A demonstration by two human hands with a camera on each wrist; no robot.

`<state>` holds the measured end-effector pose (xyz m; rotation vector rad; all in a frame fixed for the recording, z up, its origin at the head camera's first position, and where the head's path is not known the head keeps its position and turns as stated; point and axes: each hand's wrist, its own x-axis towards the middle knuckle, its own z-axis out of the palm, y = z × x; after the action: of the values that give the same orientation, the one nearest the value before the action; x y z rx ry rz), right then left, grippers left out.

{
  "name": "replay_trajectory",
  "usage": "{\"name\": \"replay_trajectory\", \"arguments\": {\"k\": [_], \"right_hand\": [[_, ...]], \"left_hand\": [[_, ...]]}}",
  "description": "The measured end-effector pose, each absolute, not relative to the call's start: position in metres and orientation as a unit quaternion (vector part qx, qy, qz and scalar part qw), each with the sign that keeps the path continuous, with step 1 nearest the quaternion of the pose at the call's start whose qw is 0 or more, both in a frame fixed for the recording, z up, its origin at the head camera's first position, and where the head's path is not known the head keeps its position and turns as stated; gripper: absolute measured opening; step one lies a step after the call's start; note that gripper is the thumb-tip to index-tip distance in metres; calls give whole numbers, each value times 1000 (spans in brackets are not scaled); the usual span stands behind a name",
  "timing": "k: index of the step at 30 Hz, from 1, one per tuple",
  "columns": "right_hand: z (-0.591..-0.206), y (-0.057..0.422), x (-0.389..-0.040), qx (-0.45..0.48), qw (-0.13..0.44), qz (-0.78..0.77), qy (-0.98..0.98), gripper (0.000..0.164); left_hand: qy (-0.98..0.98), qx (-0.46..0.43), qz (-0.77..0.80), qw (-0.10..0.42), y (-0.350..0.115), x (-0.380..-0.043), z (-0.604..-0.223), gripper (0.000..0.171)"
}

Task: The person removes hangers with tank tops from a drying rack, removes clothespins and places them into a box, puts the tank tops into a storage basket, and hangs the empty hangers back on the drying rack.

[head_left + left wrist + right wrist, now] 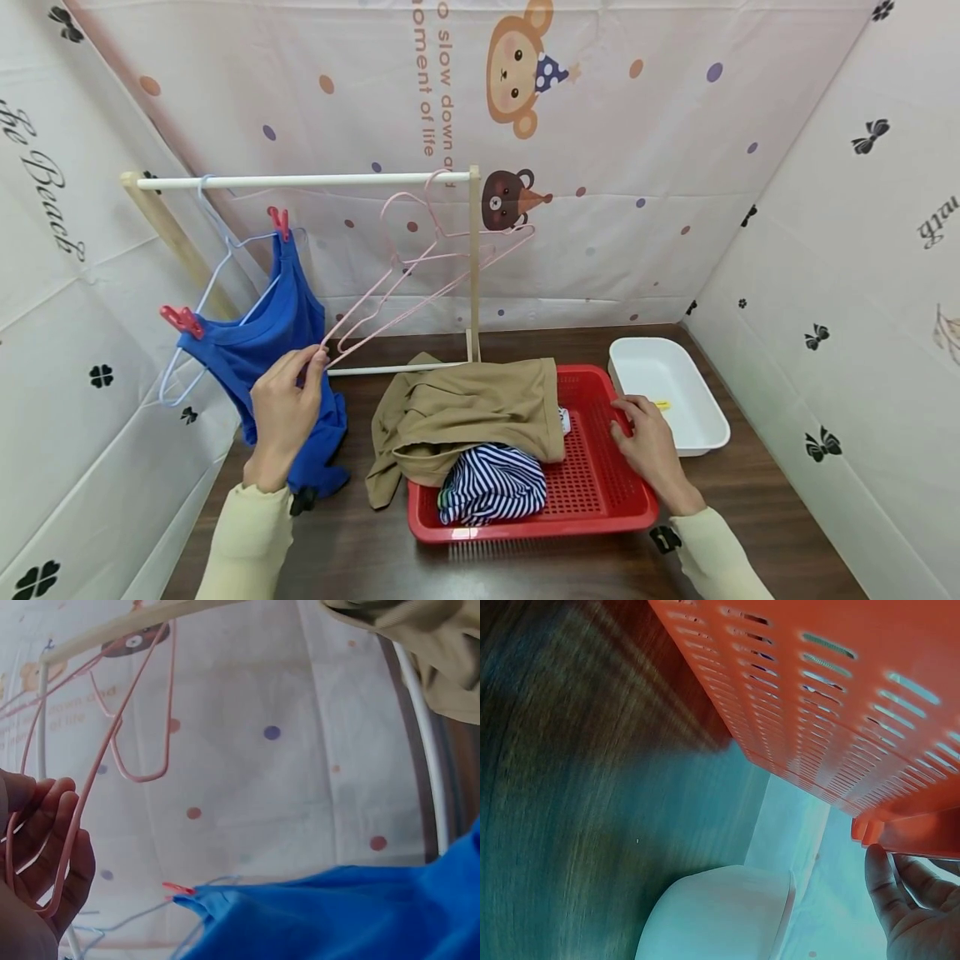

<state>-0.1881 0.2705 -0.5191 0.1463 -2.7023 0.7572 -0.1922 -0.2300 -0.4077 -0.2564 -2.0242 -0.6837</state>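
1. Head view: one pink hanger [356, 308] is held by its corner in the narrow grip of the left hand [288, 396], in front of the rack [300, 180]; a second hanger [433, 212] is hooked over its top rail; one blue garment [255, 350] is fastened by two red pins [279, 221] to one pale-blue hanger [213, 283]; the right rim of the red basket [532, 529] is gripped by the right hand [652, 442]; its left rim is mostly hidden under one tan garment [480, 408]; one striped garment [498, 492] is contained inside; tabletop [352, 550] is left exposed before the near rim; one white tray [667, 375] is set just right of the basket.
2. Left wrist view: the held corner is seen in the palm; the thumb is cut off; only one pin is shown.
3. Right wrist view: the rim is pinched at the fingertips; the tray is cut off below; tabletop is seen between tray and basket.
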Motion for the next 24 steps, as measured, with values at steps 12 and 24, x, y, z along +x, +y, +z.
{"name": "replay_trajectory", "arguments": {"k": [12, 24], "right_hand": [[-520, 270, -188, 44, 161, 264, -950, 34], [-521, 270, -188, 44, 165, 263, -950, 34]], "left_hand": [[-839, -103, -272, 461, -212, -206, -383, 21], [-831, -91, -282, 470, -193, -221, -372, 22]]}}
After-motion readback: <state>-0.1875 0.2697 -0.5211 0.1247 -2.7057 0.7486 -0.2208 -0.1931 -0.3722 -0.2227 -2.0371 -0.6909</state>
